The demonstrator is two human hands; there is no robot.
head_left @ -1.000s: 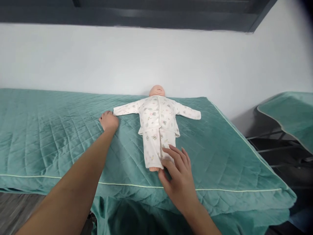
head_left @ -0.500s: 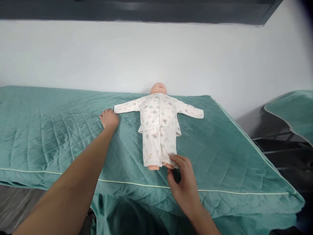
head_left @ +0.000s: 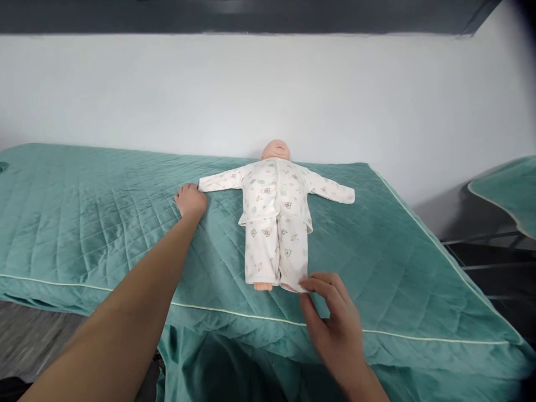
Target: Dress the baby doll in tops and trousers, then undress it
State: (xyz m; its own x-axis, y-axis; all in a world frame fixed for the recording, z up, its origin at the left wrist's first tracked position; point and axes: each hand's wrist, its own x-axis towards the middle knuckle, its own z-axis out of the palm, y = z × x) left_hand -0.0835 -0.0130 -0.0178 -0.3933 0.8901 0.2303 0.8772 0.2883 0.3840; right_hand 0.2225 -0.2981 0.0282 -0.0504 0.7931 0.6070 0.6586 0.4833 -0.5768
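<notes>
Moved: I am seeing my right hand (head_left: 335, 324) now pinching the trouser cuff (head_left: 298, 283), where before it was lying flat over the leg.
Bed (head_left: 84, 223): the doll (head_left: 274, 218) is lying on its back by the far edge, feet toward the near edge.
Left hand (head_left: 191, 200): it is resting curled at the sleeve end (head_left: 205, 184); grip unclear.
Risk: a hard tug is likely dragging the whole doll toward the near edge, or the thin cuff is slipping out.

My right hand (head_left: 335, 324) has slid toward 3 o'clock off the trouser legs (head_left: 276, 251); my fingertips (head_left: 307, 285) now pinch the right hem.
</notes>
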